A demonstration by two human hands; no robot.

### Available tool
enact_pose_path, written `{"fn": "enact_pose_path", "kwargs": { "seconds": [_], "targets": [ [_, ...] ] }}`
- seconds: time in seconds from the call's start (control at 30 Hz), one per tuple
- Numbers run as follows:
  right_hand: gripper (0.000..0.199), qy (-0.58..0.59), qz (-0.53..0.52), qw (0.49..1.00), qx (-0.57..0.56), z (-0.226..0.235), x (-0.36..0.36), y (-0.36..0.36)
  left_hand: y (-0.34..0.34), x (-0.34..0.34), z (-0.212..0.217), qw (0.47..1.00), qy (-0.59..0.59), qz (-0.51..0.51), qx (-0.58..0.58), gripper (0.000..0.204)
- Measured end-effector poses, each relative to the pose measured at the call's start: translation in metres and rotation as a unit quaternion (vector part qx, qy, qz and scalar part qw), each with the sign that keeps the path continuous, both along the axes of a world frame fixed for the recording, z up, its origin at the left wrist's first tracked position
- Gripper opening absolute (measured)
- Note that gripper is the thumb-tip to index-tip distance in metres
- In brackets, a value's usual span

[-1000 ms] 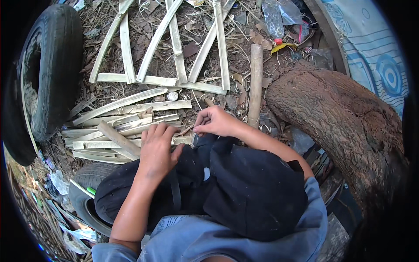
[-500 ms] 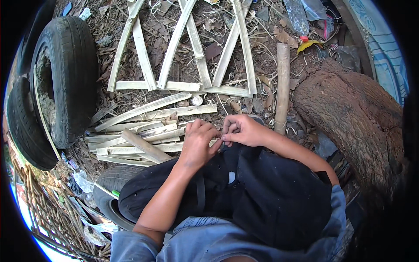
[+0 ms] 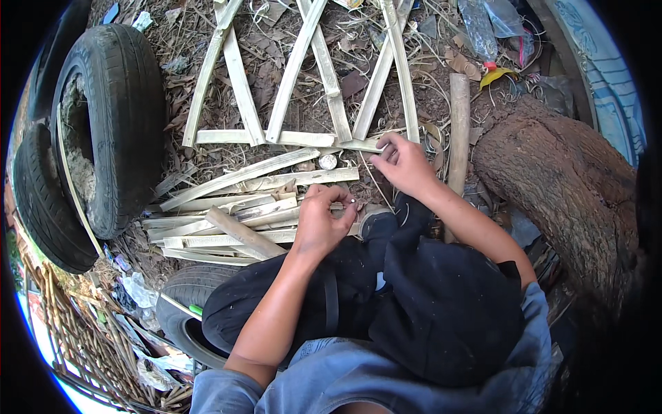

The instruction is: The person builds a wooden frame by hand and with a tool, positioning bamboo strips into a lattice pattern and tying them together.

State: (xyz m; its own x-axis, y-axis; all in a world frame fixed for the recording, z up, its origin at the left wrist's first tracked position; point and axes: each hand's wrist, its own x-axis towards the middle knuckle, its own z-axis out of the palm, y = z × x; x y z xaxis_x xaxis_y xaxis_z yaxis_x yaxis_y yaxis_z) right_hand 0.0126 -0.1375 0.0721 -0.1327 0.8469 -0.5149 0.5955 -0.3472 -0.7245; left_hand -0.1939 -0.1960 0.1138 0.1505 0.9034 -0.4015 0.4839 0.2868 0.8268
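Observation:
My left hand is curled in a loose ring above my knee, beside the stack of split bamboo slats. A tiny pale tip shows at its fingertips; what it belongs to is too small to make out. Farther forward, my right hand has its thumb and bent fingers apart, with nothing visible between them. It hovers by the right end of a crosswise bamboo slat. Above that slat, several slats lie in a zigzag frame on the ground. A small round tin sits between frame and stack.
A thick bark-covered log lies at the right, beside an upright-lying bamboo pole. Old tyres stand at the left; another tyre is by my leg. Thin sticks are heaped lower left. A plastic bottle lies far right.
My hands were together at the fingertips over my lap and have parted. The right hand has moved forward toward the frame and its fingers have spread; the left stays near the stack. The view has shifted slightly.

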Motion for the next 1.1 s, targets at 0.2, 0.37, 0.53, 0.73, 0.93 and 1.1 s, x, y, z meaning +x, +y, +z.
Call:
{"fn": "enact_pose_path", "kwargs": {
  "seconds": [0.2, 0.37, 0.53, 0.73, 0.93, 1.1],
  "targets": [
    [0.047, -0.008, -0.055, 0.997, -0.057, -0.031, 0.008, 0.022, 0.001, 0.004, -0.003, 0.999, 0.034, -0.028, -0.001, 0.011],
    [0.033, 0.094, -0.121, 0.979, -0.136, -0.062, -0.005, 0.03, -0.004, 0.001, -0.011, 0.999, 0.026, -0.035, 0.0, 0.015],
    [0.025, 0.114, -0.121, 0.976, -0.138, -0.073, 0.001, 0.03, -0.006, 0.001, -0.017, 0.998, 0.033, -0.05, 0.0, 0.015],
    [0.018, 0.136, -0.133, 0.975, -0.111, -0.082, 0.015, 0.026, -0.006, 0.001, -0.018, 0.998, 0.036, -0.052, -0.015, 0.016],
    [0.019, 0.146, -0.125, 0.974, -0.121, -0.076, 0.014, 0.026, -0.005, -0.001, -0.016, 0.997, 0.041, -0.059, -0.011, 0.016],
    [0.02, 0.1, -0.101, 0.985, -0.101, -0.073, 0.012, 0.03, -0.003, -0.002, -0.013, 0.997, 0.038, -0.061, -0.003, 0.016]
  ]
}}
